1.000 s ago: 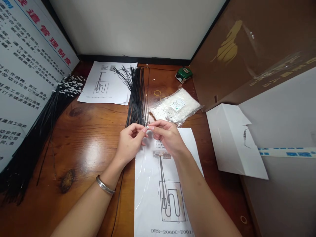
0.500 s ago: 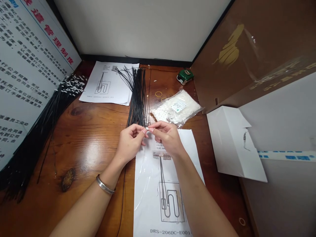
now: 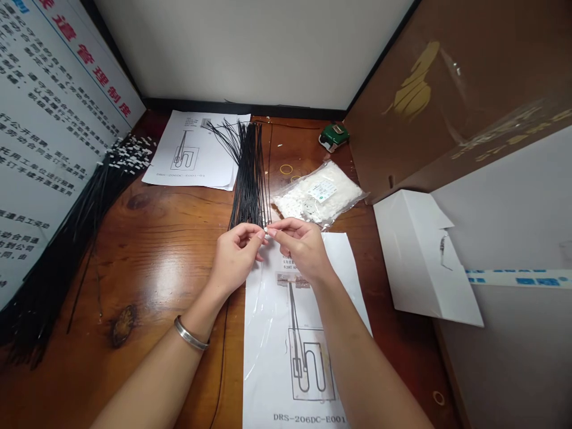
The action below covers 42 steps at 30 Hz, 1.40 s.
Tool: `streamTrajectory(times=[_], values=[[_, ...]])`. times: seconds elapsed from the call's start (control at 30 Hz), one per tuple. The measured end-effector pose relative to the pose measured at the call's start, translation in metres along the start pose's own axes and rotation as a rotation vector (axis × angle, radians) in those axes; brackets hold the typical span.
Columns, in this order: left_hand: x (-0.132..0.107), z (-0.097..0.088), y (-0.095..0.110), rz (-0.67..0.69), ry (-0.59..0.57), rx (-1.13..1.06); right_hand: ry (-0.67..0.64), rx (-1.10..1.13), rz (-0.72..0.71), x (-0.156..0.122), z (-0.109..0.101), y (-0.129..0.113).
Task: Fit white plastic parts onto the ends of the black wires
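Note:
My left hand (image 3: 239, 253) is closed in a pinch on a thin black wire (image 3: 222, 357), which runs from under it down to the bottom edge. Facing it fingertip to fingertip, my right hand (image 3: 300, 247) pinches a tiny white connector (image 3: 266, 230). The fingers mostly cover where wire and connector meet, so I cannot tell how far they are joined. Just beyond both hands lies a bundle of black wires (image 3: 248, 179). A clear bag of white connectors (image 3: 328, 190) rests past my right hand, and a printed drawing sheet (image 3: 268, 381) lies under my right forearm.
At the left, a large heap of black wires (image 3: 58, 262) with white connectors on the ends leans along a printed board (image 3: 40, 149). Another drawing sheet (image 3: 156, 161) lies at the back. A green tape measure (image 3: 333, 137), a brown box (image 3: 447, 77) and a folded white card (image 3: 415, 256) stand right.
Both hands stay pinched together in nearly the same place, with only slight finger movement. The whole view has shifted very slightly.

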<state>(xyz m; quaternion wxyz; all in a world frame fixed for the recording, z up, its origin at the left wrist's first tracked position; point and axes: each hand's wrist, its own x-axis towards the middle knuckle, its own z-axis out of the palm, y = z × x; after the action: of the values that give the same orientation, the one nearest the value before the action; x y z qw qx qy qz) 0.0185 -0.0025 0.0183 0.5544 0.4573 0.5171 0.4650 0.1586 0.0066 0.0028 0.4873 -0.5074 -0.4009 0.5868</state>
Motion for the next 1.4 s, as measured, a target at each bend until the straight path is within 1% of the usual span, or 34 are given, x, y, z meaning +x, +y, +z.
streamTrajectory(times=[0.2, 0.43, 0.7, 1.03, 1.4], values=[[0.0004, -0.0007, -0.0013, 0.017, -0.018, 0.010, -0.013, 0.009, 0.005, 0.0019, -0.0013, 0.0013], [0.0003, -0.0007, -0.0034, 0.014, -0.008, 0.010, -0.036, -0.001, 0.009, 0.0019, -0.0044, 0.0003], [0.0000, -0.0012, -0.0028, 0.018, -0.013, 0.008, -0.047, 0.053, 0.039, 0.0021, -0.0035, -0.0014], [0.0018, -0.0025, -0.0011, -0.019, -0.074, -0.026, -0.069, 0.080, 0.062, 0.0023, -0.0064, -0.0013], [0.0027, -0.0018, -0.0038, 0.007, -0.015, 0.005, -0.024, 0.014, 0.030, 0.0004, 0.0018, -0.0039]])
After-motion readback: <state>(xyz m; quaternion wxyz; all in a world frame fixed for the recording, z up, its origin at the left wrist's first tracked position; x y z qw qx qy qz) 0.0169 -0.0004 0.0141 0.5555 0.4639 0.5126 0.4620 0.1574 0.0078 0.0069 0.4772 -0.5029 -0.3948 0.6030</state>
